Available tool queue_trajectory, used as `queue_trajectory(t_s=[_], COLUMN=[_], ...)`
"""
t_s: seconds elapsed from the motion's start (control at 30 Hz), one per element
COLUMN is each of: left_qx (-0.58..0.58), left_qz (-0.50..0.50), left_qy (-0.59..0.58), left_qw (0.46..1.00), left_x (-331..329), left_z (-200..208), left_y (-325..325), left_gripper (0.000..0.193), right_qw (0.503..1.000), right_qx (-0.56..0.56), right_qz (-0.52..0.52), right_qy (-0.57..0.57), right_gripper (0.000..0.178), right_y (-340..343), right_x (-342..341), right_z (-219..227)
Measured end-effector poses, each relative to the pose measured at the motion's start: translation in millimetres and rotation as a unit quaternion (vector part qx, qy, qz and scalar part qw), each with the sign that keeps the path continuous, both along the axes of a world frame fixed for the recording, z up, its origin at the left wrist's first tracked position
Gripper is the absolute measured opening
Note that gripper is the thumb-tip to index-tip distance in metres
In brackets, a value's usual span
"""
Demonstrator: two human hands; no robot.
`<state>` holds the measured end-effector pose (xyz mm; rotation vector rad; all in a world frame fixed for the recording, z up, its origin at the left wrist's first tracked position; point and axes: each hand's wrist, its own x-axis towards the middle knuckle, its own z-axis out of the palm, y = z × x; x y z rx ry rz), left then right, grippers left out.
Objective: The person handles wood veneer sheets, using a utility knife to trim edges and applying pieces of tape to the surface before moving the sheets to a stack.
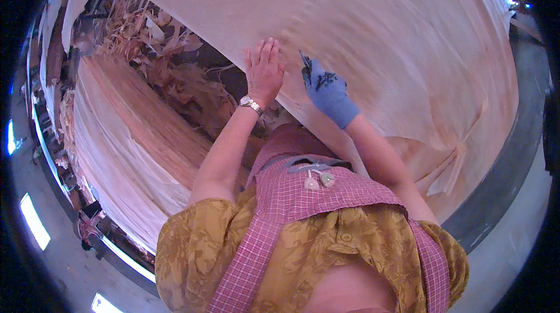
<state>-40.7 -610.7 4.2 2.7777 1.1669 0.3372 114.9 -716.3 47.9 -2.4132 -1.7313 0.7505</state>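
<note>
Left hand [267, 73] palm-down, right hand [328, 90] gripping tool [305, 60]

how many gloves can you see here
1: a blue glove, worn on the right hand, which holds a slim dark tool over the pale veneer sheet. The left hand is bare; no other glove shows.

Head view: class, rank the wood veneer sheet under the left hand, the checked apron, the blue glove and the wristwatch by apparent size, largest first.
1. Wood veneer sheet
2. Checked apron
3. Blue glove
4. Wristwatch
</note>
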Motion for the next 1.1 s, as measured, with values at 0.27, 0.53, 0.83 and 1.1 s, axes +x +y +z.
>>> queue_trajectory(t_s=[0.27,0.53,0.83,1.1], left_qx=[0.005,0.030,0.026,0.077], left_qz=[-0.032,-0.045,-0.014,-0.008], left_qy=[-0.097,-0.049,0.000,-0.026], left_qw=[0.995,0.997,1.000,0.997], left_x=[24.4,33.5,40.6,45.8], left_z=[14.8,1.3,11.5,-1.3], left_y=[5.1,12.7,16.8,15.6], left_gripper=[0.043,0.047,0.060,0.076], right_qw=[0.997,0.995,0.989,0.989], right_qx=[-0.013,-0.073,-0.128,-0.087], right_qz=[-0.072,-0.035,0.039,0.111], right_qy=[-0.035,-0.063,-0.061,-0.042], right_gripper=[0.024,0.030,0.034,0.024], right_y=[31.6,44.3,-24.9,-139.2], right_x=[-24.2,-35.9,-15.4,85.9], right_z=[-25.6,-0.1,11.7,18.2])
